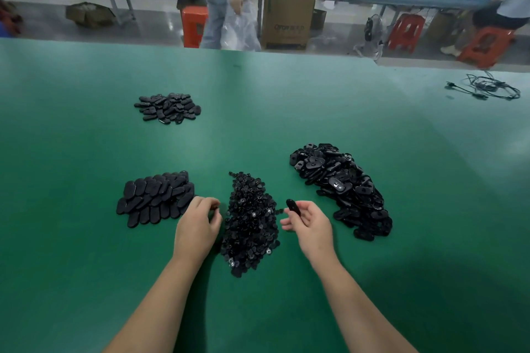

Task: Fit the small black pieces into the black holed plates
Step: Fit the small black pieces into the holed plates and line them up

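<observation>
A heap of small black pieces [249,223] lies between my hands on the green table [286,100]. To its right spreads a big pile of black holed plates [341,186]. My right hand [308,222] holds one oval black plate [293,207] pinched between thumb and fingers, just right of the small pieces. At the heap's left edge, my left hand [198,223] has its fingers curled round a small black piece [215,206], mostly hidden by the fingertips.
A neat stack of plain-faced oval plates [156,198] lies left of my left hand. Another small pile of oval plates [167,107] sits farther back on the left. Black cables [487,87] lie at the far right. People, stools and boxes stand beyond the table.
</observation>
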Action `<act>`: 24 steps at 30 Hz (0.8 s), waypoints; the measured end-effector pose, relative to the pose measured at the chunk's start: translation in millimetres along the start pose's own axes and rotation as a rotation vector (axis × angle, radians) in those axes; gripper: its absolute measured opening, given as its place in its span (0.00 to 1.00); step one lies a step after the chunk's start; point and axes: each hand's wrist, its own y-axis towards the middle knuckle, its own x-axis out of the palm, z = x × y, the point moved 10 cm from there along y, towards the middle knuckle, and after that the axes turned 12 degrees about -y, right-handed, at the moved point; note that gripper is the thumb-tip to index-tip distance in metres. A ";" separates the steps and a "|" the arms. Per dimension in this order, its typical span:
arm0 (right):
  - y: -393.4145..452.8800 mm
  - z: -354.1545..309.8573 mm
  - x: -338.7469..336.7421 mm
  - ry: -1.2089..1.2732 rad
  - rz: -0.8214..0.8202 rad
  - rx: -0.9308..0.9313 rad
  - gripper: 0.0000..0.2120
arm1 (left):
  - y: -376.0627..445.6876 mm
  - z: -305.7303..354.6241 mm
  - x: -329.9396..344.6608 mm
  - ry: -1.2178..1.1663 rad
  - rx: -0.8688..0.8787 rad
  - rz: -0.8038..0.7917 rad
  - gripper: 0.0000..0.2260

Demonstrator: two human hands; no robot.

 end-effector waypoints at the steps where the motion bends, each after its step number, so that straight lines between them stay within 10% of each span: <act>1: -0.5 3.4 0.4 0.013 0.015 0.011 0.04 | -0.3 0.0 -0.3 0.001 0.003 0.006 0.08; 12: -2.7 8.7 1.8 -0.011 0.052 -0.012 0.06 | 3.2 1.8 -7.7 -0.055 0.002 0.034 0.03; 24: -5.5 2.1 1.4 -0.073 0.036 -0.034 0.10 | 9.1 31.0 25.0 -0.648 -0.324 -0.016 0.06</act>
